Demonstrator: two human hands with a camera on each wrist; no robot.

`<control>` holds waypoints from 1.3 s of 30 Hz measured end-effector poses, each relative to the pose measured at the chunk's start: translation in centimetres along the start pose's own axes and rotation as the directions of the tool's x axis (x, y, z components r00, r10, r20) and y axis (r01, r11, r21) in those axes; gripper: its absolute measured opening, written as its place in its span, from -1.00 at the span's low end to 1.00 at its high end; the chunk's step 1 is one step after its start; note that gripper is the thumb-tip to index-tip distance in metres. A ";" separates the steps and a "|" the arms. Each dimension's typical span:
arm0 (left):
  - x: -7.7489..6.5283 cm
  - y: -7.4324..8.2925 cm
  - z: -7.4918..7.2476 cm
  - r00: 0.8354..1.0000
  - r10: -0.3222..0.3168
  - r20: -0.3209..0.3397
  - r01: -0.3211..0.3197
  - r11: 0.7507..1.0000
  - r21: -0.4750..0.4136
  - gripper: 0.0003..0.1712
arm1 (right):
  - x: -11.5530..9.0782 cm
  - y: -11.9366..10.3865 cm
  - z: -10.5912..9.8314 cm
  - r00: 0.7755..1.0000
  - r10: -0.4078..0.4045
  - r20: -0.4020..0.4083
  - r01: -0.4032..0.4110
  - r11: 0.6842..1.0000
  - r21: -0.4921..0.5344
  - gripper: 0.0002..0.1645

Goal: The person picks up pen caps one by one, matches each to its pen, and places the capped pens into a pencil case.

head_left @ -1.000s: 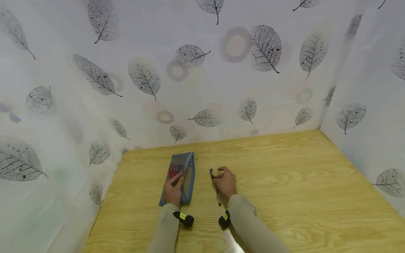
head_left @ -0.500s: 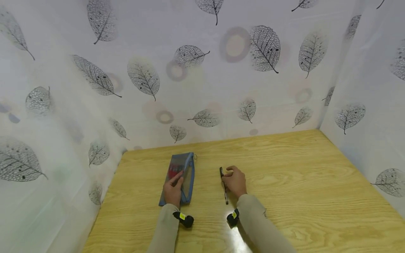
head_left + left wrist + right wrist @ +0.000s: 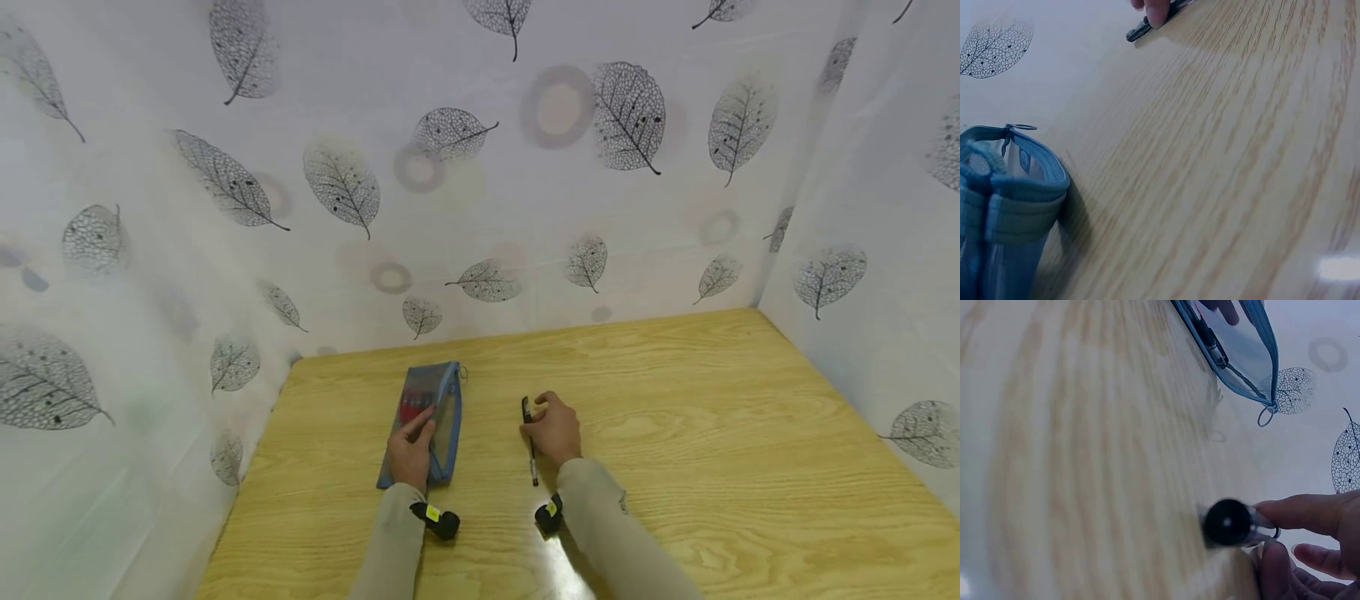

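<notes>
A see-through pencil case (image 3: 447, 433) with blue trim lies on the left of the table, its zip side gaping. My left hand (image 3: 408, 458) holds it by the upper edge of the opening, index finger and thumb on the mesh. Red items (image 3: 415, 406) show through the case, and the right wrist view shows a black-gripped pen (image 3: 1210, 347) inside. To the right, my right hand (image 3: 557, 429) pinches a slim pen (image 3: 533, 458) with a black cap between thumb and finger. The pen's round black end (image 3: 1229, 522) faces the right wrist camera, low over the tabletop.
The wood-grain table (image 3: 712, 417) extends to the right and ends at leaf-patterned sheeting (image 3: 487, 208) behind and on both sides. A small metal ring (image 3: 1265, 416) hangs at the case's zip end. Each wrist wears a black camera (image 3: 550, 515).
My right hand has moved a little to the right with the pen, away from the pencil case, and then has stayed almost still. My left hand and the case have not moved.
</notes>
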State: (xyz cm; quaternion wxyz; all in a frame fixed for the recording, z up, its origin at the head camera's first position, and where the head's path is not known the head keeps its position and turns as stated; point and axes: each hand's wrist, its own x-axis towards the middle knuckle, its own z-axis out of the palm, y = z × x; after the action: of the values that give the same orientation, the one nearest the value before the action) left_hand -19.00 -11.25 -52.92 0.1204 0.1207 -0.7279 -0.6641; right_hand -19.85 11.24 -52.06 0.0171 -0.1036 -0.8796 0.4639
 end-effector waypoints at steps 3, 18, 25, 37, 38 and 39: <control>0.0 0.0 0.0 1.000 0.001 0.000 -0.001 1.000 -0.002 -0.75 | 0.2 0.2 0.0 1.000 0.005 -0.005 -0.005 1.000 0.002 -0.44; -0.1 0.1 -0.1 1.000 0.006 -0.006 -0.006 1.000 -0.008 -0.74 | -0.2 0.2 -0.3 1.000 0.013 0.025 -0.015 0.998 0.067 -0.46; 0.0 0.1 -0.1 1.000 0.003 -0.003 -0.003 1.000 -0.013 -0.74 | -0.1 0.9 -0.2 0.998 0.037 0.055 -0.048 0.974 0.221 -0.51; -0.1 0.0 -0.1 1.000 0.003 -0.007 -0.003 1.000 -0.007 -0.74 | 0.0 2.0 -0.6 0.989 0.065 0.132 -0.127 0.829 0.544 -0.53; -0.1 0.1 -0.1 1.000 0.003 -0.008 -0.003 1.000 -0.008 -0.74 | 0.0 2.0 -0.6 0.988 0.069 0.136 -0.135 0.817 0.560 -0.52; -0.1 0.1 -0.1 1.000 0.002 -0.008 -0.002 1.000 -0.011 -0.74 | 0.0 2.0 -0.6 0.988 0.070 0.141 -0.140 0.806 0.576 -0.51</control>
State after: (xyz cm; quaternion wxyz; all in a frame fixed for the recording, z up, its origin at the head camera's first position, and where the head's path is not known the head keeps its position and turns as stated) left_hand -18.90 -11.28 -52.86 0.1248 0.1220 -0.7240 -0.6673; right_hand -19.45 12.80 -53.31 -0.0272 -0.1155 -0.6872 0.7167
